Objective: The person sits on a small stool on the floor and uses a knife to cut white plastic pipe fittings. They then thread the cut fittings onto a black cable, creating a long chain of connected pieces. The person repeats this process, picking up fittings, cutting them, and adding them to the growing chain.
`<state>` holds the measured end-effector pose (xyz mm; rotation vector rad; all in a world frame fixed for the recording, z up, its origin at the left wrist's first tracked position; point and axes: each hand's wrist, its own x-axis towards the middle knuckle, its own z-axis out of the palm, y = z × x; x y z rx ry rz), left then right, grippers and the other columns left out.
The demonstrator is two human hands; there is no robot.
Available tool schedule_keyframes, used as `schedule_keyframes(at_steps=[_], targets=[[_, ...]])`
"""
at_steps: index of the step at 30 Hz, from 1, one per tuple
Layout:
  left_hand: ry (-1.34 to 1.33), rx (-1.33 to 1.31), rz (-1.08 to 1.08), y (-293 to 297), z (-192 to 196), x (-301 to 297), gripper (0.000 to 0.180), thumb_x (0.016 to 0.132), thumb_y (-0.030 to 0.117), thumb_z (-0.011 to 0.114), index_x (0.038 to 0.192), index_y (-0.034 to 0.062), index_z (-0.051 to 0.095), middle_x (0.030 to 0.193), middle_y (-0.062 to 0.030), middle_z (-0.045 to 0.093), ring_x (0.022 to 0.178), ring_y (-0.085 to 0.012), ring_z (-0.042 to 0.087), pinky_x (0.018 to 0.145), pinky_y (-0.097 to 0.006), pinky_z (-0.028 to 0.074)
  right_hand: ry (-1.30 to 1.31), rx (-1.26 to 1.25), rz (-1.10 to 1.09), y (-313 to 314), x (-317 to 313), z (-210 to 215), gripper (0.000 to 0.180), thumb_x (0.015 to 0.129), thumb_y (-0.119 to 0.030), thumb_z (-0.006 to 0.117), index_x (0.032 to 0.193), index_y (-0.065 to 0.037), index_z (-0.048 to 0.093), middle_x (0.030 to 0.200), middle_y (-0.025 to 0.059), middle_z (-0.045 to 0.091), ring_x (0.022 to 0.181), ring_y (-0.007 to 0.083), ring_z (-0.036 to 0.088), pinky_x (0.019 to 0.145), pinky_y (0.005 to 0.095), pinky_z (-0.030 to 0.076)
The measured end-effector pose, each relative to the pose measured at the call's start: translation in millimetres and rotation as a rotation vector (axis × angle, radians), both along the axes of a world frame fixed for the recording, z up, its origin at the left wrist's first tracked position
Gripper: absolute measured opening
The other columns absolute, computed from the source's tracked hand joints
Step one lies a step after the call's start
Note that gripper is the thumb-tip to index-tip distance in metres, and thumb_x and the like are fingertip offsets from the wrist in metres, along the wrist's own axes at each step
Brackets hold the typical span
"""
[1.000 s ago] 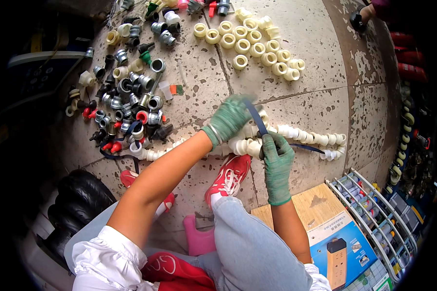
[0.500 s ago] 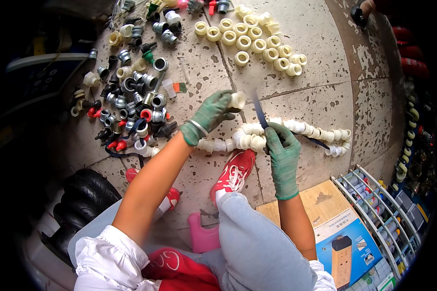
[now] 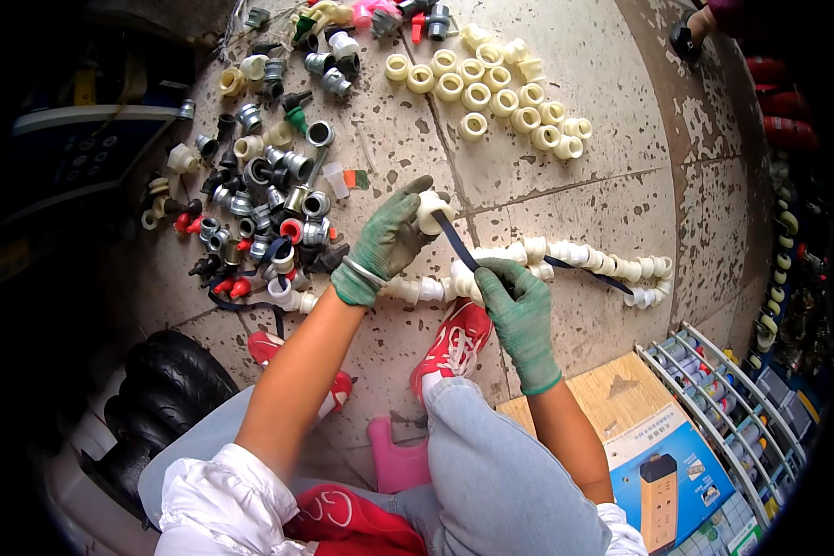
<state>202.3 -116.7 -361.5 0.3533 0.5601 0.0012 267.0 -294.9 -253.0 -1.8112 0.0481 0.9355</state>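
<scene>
1. Nearest the body, red shoes (image 3: 454, 338) stood just below the strung row of cream fittings (image 3: 565, 259); one shoe was half hidden by the left forearm.
2. The right hand (image 3: 519, 310), green-gloved, pinched the dark strap (image 3: 459, 243) right at the row.
3. The left hand (image 3: 391, 239) closed around one cream fitting (image 3: 430, 211) just above the row, the strap's end vanishing behind it.
4. Beyond the row lay loose cream rings (image 3: 500, 93); left of them, mixed metal fittings (image 3: 269, 204), too jumbled to sort.
</scene>
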Motion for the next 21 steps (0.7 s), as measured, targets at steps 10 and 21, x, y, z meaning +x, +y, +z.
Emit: schedule_keyframes(at_steps=[10,21], targets=[[0.002,0.071,-0.093,-28,33,7,0.037,0.089,0.015,0.057,0.122,-0.0002,0.051,0.113,-0.0158,0.06,0.107,-0.0235,0.058,0.095,-0.036,0.046,-0.072,-0.033,-0.048,-9,-10,-26,0.018,0.086,-0.014,0.064,0.096,0.0,0.067,0.065,-0.0037,0.054,0.058,0.0034,0.045,0.051,0.0198,0.037],[-0.034,0.688,-0.189,-19,97,43,0.024,0.084,0.01,0.059,0.107,0.0061,0.062,0.089,-0.0105,0.065,0.094,-0.0286,0.061,0.085,-0.037,0.048,0.22,0.459,-0.105,-3,-10,-1,0.037,0.088,-0.003,0.052,0.125,-0.002,0.047,0.109,0.007,0.054,0.088,0.0108,0.053,0.077,0.0241,0.045]])
